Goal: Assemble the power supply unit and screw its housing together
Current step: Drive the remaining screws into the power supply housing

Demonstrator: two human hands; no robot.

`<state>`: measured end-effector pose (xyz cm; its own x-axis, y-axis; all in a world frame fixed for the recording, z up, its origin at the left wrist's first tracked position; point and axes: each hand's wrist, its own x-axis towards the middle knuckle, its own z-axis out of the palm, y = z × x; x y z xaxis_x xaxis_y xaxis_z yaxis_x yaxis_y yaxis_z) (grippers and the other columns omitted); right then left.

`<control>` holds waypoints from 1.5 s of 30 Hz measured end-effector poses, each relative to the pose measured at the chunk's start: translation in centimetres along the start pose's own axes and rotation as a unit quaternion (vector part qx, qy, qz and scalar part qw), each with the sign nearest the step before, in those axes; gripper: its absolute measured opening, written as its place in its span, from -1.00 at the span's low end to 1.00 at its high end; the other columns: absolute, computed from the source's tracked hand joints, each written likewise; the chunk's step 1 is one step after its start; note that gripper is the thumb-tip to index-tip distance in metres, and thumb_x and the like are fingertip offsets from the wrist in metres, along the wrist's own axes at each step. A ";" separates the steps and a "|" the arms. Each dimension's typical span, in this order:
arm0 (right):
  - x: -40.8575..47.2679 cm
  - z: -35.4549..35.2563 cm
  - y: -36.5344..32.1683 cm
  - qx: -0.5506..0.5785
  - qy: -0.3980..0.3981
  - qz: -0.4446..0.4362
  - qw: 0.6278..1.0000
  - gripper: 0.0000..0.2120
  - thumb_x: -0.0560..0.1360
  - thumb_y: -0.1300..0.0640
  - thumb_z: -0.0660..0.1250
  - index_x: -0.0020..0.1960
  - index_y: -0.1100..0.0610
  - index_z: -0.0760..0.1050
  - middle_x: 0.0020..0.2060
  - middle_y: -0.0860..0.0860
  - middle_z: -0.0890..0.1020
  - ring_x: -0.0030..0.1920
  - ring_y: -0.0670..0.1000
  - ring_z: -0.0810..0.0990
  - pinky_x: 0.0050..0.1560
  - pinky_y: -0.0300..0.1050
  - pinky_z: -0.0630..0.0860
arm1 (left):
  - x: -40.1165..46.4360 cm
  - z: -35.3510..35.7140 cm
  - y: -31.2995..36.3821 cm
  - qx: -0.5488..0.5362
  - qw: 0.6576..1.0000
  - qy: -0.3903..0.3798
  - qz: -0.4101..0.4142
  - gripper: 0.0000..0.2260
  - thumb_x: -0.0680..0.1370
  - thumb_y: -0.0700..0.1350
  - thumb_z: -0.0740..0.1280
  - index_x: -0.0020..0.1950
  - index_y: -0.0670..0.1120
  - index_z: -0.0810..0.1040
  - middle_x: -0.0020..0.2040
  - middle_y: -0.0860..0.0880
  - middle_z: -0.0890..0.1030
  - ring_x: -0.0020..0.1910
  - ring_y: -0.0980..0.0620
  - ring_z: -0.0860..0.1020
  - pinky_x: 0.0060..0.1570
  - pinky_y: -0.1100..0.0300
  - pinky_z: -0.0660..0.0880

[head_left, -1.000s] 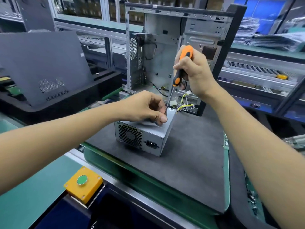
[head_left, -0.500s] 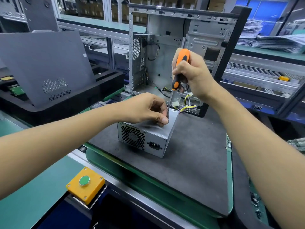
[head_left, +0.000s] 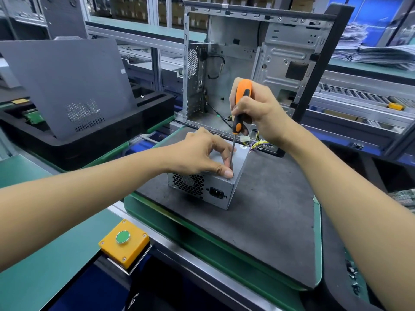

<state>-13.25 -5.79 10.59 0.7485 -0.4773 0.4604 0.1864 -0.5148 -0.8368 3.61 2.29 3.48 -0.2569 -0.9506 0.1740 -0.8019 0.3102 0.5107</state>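
The power supply unit (head_left: 208, 185) sits on the dark mat (head_left: 258, 209) of the bench, directly in front of the open computer case (head_left: 247, 63). The left hand (head_left: 199, 153) rests on the unit's top, thumb and fingers curled and pinching around the shaft tip of the screwdriver (head_left: 240, 108). The right hand (head_left: 258, 111), above the unit, grips the orange handle, holding the tool nearly upright. A yellow button box (head_left: 124, 243) lies near the unit, at the bench's front edge.

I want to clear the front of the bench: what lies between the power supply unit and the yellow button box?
In the head view, only bare dark mat, its green tray edge and a metal rail lie between the power supply unit and the yellow button box.
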 end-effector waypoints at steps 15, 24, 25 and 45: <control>-1.0 0.5 -0.5 -0.043 -0.026 0.011 0.999 -0.91 0.35 0.34 0.24 -0.16 0.33 0.38 -0.36 0.02 0.40 -0.39 -0.02 0.34 -0.43 -0.17 0.29 | 0.2 -0.8 1.2 -0.100 0.992 -0.071 -0.033 -0.72 0.36 0.16 0.62 -0.08 0.02 0.74 0.25 0.02 0.64 0.27 0.20 0.51 0.34 0.32 0.36; -1.2 0.9 -0.7 -0.065 -0.001 0.024 0.998 -0.88 0.39 0.35 0.32 -0.19 0.28 0.36 -0.43 0.09 0.39 -0.48 0.10 0.39 -0.55 -0.23 0.34 | -0.5 -0.2 1.2 -0.130 0.991 -0.037 0.009 -0.83 0.46 0.03 0.60 -0.09 -0.03 0.74 0.16 0.02 0.68 0.25 0.28 0.54 0.14 0.59 0.31; -1.3 0.9 -0.7 -0.073 0.009 0.026 0.997 -0.84 0.39 0.34 0.34 -0.20 0.32 0.33 -0.42 0.17 0.36 -0.48 0.10 0.38 -0.55 -0.24 0.34 | -0.6 0.0 1.2 -0.135 0.991 -0.018 0.017 -0.86 0.45 0.01 0.61 -0.12 -0.02 0.73 0.11 0.05 0.69 0.25 0.28 0.56 0.16 0.53 0.34; -1.1 0.3 -3.8 -0.195 -0.012 -0.027 0.980 -0.95 0.43 0.24 0.30 -0.13 0.20 0.44 -0.50 -0.20 0.38 -0.44 -0.17 0.30 -0.36 -0.32 0.27 | -0.8 2.3 1.1 -0.370 0.920 0.080 0.103 -0.98 0.53 -0.29 0.46 -0.07 -0.20 0.65 -0.21 -0.18 0.69 -0.23 -0.14 0.66 -0.07 -0.03 0.65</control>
<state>-14.58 -3.03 13.18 0.7600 -0.4272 0.4898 -0.0274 -0.7741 -0.6325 1.68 3.36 1.93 -0.2321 -0.8756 0.4236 -0.1419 0.4613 0.8758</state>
